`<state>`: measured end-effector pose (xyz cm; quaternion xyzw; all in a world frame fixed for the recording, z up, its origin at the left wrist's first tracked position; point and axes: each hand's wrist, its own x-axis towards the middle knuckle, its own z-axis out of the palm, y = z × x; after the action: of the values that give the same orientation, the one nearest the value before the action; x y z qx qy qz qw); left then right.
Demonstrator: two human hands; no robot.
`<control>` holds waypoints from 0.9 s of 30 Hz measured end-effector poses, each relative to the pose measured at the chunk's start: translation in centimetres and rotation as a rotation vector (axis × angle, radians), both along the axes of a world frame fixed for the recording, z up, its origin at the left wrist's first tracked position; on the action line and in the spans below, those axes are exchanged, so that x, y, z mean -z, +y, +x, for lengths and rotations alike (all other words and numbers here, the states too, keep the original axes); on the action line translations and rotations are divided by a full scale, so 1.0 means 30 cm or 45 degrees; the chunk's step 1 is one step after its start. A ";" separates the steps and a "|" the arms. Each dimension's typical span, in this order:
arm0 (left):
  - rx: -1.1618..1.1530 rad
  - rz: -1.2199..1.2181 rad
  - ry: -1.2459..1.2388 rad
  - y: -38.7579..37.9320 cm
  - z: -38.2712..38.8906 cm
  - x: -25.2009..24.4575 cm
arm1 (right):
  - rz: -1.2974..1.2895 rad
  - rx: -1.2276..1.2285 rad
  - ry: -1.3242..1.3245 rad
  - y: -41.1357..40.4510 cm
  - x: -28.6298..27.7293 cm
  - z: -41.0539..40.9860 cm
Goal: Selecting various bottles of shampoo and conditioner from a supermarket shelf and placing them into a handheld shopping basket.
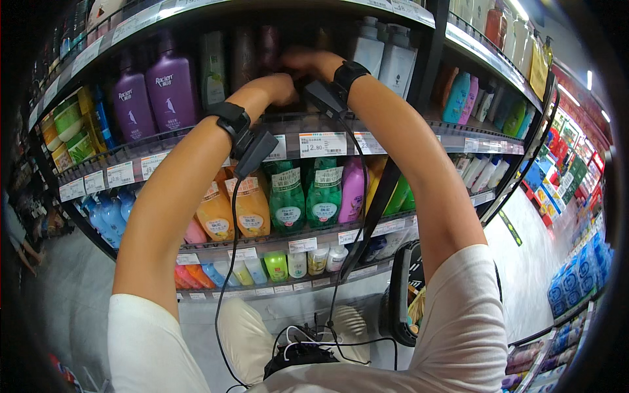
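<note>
Both my hands reach into the dark middle of a shop shelf. My left hand (281, 89) is bent inward at the wrist, its fingers lost in shadow. Just above and to its right, my right hand (305, 60) is blurred and points left. Whether either holds anything is hidden. Dark brownish bottles (244, 56) stand behind and left of the hands, beside a grey-green bottle (213, 69). White pump bottles (397, 61) stand right of my right hand. Each wrist wears a black strap with a cabled device: the left device (256, 154) and the right device (326, 99).
Large purple pump bottles (171, 88) stand left on the same shelf. A wire guard and price-tag strip (323, 145) run along its front edge. Green bottles (287, 201) and orange bottles (250, 211) fill the shelf below. A black basket (393, 314) stands by my right leg.
</note>
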<state>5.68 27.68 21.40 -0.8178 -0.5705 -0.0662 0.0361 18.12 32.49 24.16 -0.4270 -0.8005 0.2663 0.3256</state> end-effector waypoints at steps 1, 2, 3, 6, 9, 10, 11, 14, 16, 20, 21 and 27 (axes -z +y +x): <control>-0.023 -0.049 -0.076 -0.003 0.013 0.001 | -0.023 0.004 0.005 -0.005 0.006 0.011; -0.050 -0.098 -0.151 -0.005 0.023 -0.002 | -0.048 0.006 0.010 -0.009 0.014 0.018; -0.079 -0.147 -0.224 -0.003 0.029 0.000 | -0.042 -0.041 0.108 -0.015 0.030 0.031; 0.022 -0.101 -0.266 0.000 0.035 0.007 | 0.164 -0.004 -0.013 -0.010 0.027 0.071; 0.085 0.049 -0.127 0.091 0.042 0.045 | 0.648 0.155 -0.500 -0.137 -0.051 0.064; 0.081 -0.038 -0.031 0.120 -0.035 0.042 | 0.727 0.112 -0.423 -0.274 -0.063 0.053; 0.170 0.026 -0.152 0.186 -0.098 0.069 | 1.167 0.023 -0.176 -0.354 -0.023 0.068; 0.380 0.060 -0.403 0.148 -0.048 0.119 | 0.900 -0.300 0.362 -0.798 0.108 0.257; 0.318 0.225 -0.471 -0.111 0.048 0.061 | 1.066 -0.268 0.254 -1.110 0.157 0.392; 0.127 0.405 -0.256 -0.298 -0.108 0.184 | 0.983 -0.532 0.328 -1.323 0.363 0.434; 0.130 0.736 -0.251 -0.301 -0.106 0.223 | 0.961 -0.548 0.330 -1.370 0.372 0.447; 0.063 1.115 -0.266 -0.452 0.085 0.245 | 0.862 -0.508 0.365 -1.486 0.435 0.518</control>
<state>8.23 14.13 14.05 -0.7278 -0.4696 -0.3844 0.3194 33.67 -12.10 11.12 -0.0910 -0.8564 0.1026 0.4978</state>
